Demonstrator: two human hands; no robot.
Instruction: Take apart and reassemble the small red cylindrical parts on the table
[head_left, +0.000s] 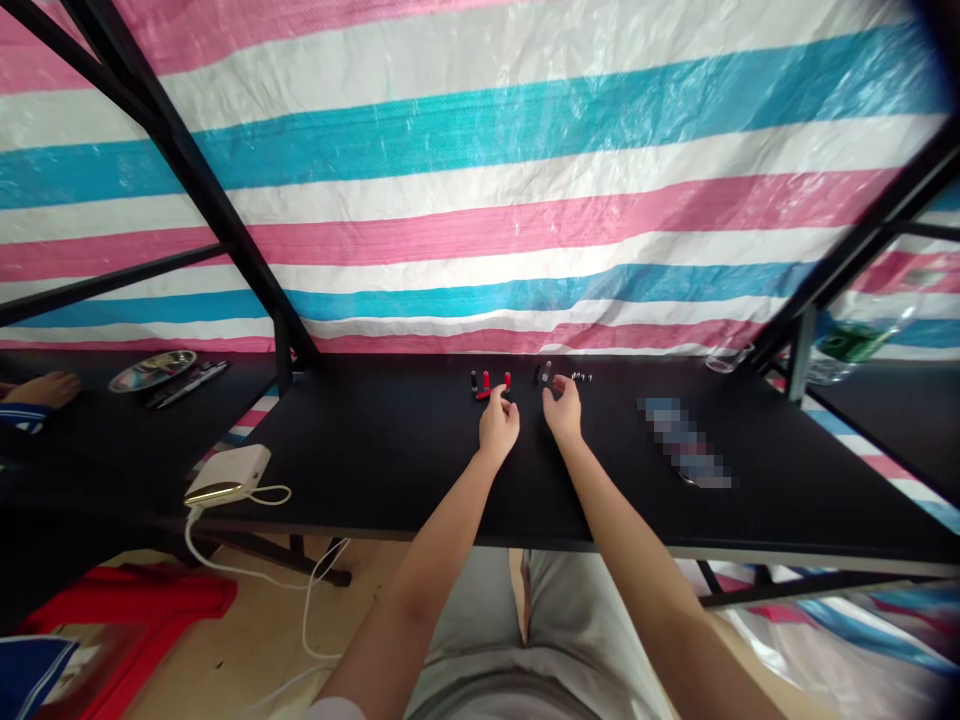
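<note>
My left hand point(498, 424) reaches out over the black table point(390, 450), fingers curled, just short of a small group of red and black lipstick-like tubes point(489, 383) standing near the far edge. My right hand point(563, 410) lies beside it, fingers bent toward a dark tube point(546, 373) and a row of tiny silver pieces point(582, 377). Whether either hand pinches anything is too small to make out.
A white power bank point(229, 473) with a cable lies at the table's near left corner. A blurred flat object point(684, 441) lies to the right, a glass point(726, 358) beyond it. Another person's hand point(46, 389), a metal dish point(152, 370) and pens rest on the left table. Black frame posts point(282, 350) rise at both sides.
</note>
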